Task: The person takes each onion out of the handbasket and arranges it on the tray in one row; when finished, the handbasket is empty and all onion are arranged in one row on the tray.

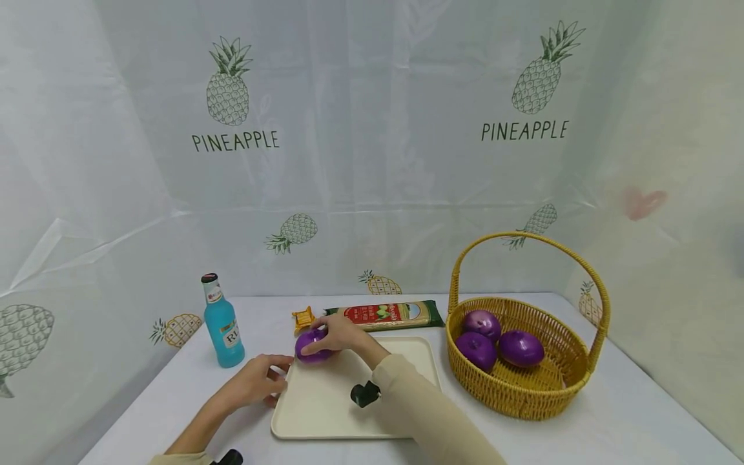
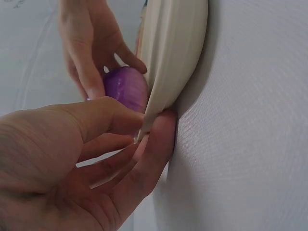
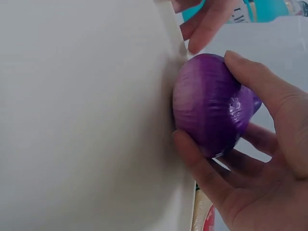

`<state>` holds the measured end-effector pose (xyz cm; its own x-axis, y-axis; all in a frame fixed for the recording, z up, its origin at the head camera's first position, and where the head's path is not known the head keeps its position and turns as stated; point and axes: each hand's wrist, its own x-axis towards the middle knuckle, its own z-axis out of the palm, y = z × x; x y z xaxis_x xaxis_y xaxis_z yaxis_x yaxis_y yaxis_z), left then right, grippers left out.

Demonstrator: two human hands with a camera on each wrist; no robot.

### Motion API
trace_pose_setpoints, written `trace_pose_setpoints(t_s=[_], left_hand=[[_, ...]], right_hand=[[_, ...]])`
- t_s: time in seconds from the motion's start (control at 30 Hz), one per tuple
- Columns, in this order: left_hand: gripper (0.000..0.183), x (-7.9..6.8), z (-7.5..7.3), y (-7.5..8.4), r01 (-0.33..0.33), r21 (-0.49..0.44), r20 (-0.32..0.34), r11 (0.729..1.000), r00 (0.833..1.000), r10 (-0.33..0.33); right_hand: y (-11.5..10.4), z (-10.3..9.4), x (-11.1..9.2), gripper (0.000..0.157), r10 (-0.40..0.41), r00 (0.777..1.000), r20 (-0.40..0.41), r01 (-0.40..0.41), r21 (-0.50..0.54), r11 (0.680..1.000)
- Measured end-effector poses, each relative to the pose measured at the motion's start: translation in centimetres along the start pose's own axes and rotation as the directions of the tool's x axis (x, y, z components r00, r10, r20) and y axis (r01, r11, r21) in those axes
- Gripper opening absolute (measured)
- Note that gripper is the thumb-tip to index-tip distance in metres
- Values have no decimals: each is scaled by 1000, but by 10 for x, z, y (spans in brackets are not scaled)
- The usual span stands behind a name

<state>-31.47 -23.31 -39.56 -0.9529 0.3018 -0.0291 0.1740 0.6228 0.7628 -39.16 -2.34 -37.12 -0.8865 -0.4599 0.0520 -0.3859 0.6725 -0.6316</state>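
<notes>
A purple onion [image 3: 207,106] sits at the far left corner of a cream rectangular tray [image 1: 331,403]. My right hand [image 1: 340,332] holds that onion, thumb on one side and fingertips on the other. At the tray's left edge is my left hand [image 1: 254,381]. In the left wrist view, its thumb lies above the rim and its fingers reach beneath, pinching the edge. The same onion shows there just beyond the thumb.
A blue bottle [image 1: 223,326] stands left of the tray. Behind the tray lie a small orange packet [image 1: 303,319] and a long green-ended package [image 1: 383,314]. On the right, a handled wicker basket [image 1: 517,399] contains three purple onions [image 1: 522,349].
</notes>
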Motion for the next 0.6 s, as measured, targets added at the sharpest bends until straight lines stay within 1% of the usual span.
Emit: trace_pose_setpoints(t_s=[0.07,0.23,0.37,0.6], left_hand=[[56,0,0,0,-5,-2,4,1000,1000,5],[57,0,-1,-2,-20,-2,14,1000,1000,20],[57,0,-1,-4,-20,1,16,1000,1000,20],[57,1,-1,-4,-8,0,21,1000,1000,8]], right_hand=[[0,1,0,59,4,1000,-6,-4,-15,1000],[0,5,2,64,8,1000,-10,-8,-14,1000],[0,7,3,66,14,1000,-11,-14,-28,1000],[-1,8,2,65,13,1000,-8,-13,-16,1000]])
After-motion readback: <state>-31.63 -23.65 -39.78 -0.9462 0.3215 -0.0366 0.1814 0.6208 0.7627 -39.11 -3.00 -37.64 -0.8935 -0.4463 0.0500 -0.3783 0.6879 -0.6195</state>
